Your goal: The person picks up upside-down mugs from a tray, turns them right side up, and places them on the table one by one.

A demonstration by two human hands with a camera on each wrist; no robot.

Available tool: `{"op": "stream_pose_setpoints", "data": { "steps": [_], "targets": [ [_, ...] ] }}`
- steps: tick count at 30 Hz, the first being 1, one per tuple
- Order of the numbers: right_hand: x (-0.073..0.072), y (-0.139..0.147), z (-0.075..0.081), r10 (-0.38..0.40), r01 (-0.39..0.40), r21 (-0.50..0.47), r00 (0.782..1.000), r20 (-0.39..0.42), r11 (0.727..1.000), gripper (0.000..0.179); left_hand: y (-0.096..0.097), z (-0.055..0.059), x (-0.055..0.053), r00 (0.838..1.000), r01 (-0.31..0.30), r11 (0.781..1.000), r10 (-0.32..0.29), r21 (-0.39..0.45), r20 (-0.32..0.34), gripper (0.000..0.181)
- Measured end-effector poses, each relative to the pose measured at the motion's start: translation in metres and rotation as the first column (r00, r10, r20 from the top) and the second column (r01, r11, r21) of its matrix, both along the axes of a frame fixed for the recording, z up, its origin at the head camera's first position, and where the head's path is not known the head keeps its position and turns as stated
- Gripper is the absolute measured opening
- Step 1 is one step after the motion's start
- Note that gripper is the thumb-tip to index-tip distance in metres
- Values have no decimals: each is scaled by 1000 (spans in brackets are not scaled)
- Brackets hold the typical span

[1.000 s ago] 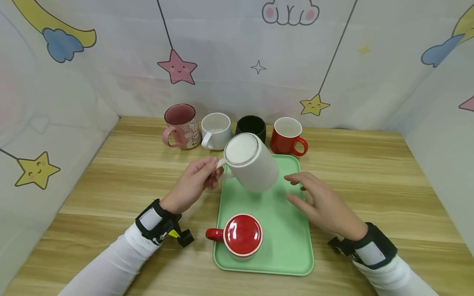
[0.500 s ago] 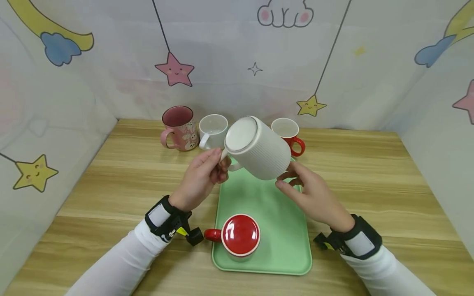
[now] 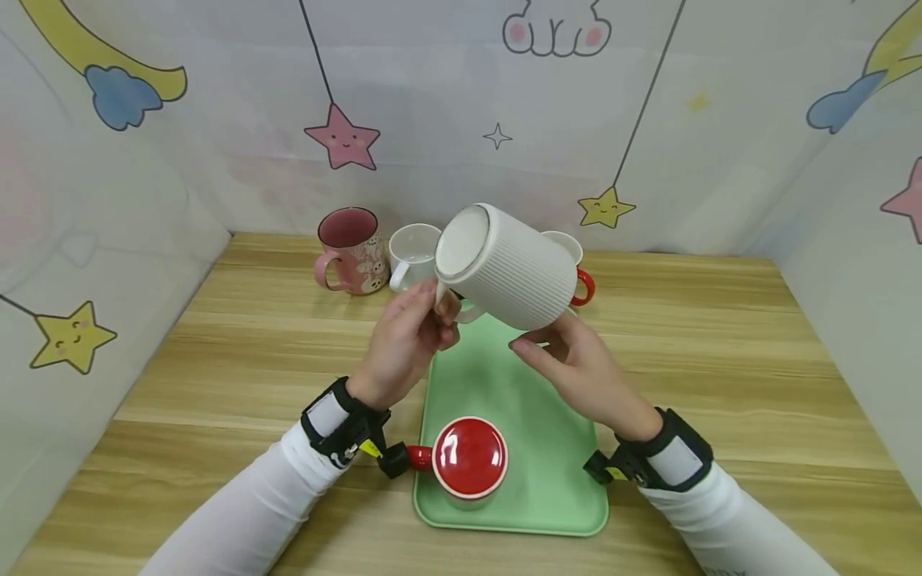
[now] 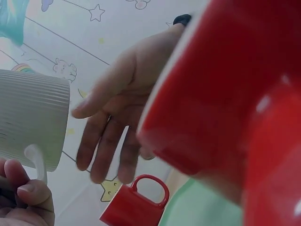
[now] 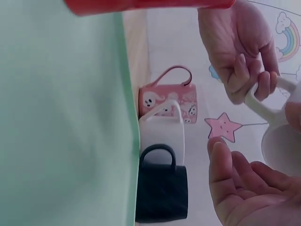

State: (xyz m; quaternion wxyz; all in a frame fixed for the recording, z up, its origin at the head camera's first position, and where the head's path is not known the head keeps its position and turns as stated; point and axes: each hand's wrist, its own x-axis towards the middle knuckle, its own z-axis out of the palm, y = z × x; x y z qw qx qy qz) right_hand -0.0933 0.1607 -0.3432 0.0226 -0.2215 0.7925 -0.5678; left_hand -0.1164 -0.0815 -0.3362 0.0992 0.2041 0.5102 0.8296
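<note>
White and ribbed, the mug (image 3: 519,268) hangs in the air over the far part of the tray (image 3: 547,448). Its long axis slants from upper left to lower right in the head view: the base (image 3: 463,240) is the higher end and faces back toward the camera, while the mouth tips down to the right, away from the viewer. The handle (image 3: 470,312) juts from the underside toward the lower left.

The left hand (image 3: 410,328) pinches that handle between thumb and curled fingers. The right hand (image 3: 576,368) has hold of nothing; its fingers are loosely extended and spread, with the tips by the mouth end. Whether they touch the rim I cannot tell.

Beyond the tray's far edge is a row: a pink mug (image 3: 353,252), a white cup (image 3: 410,260), a black mug (image 5: 162,193) and a red mug (image 3: 585,286), partly hidden behind the raised one. An upside-down red cup (image 3: 471,456) occupies the tray's near left corner, its handle crossing the left rim. Green surface lies open to its right and beyond it. Wooden table (image 3: 720,360) stretches from both long edges of the tray out to the side walls (image 3: 850,208).
</note>
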Motion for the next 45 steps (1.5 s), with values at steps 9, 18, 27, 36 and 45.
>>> {"op": "stream_pose_setpoints", "data": {
  "steps": [9, 18, 27, 36, 45],
  "targets": [
    [-1, -15, 3, -5, 0, -189, 1000, -27, 982, 40, 13, -1, 1, 999, 15, 997, -17, 81, 29, 37],
    [-1, -22, -1, -53, 63, -322, 998, 38, 945, 47, 21, -1, 3, 999, 17, 987, -23, 159, 36, 39],
    [-2, -32, 0, -16, 24, -317, 1000, 27, 948, 36, 29, 1, 7, 999, 23, 983, -31, 181, 43, 41],
    [1, -39, 2, 52, 25, -510, 989, 135, 860, 25, 33, 1, 9, 997, 59, 979, -66, 193, 34, 40],
    [1, -40, 0, 199, -31, -688, 966, 165, 725, 17, 31, 4, 9, 989, 137, 968, -144, 210, 19, 40]
  ]
}}
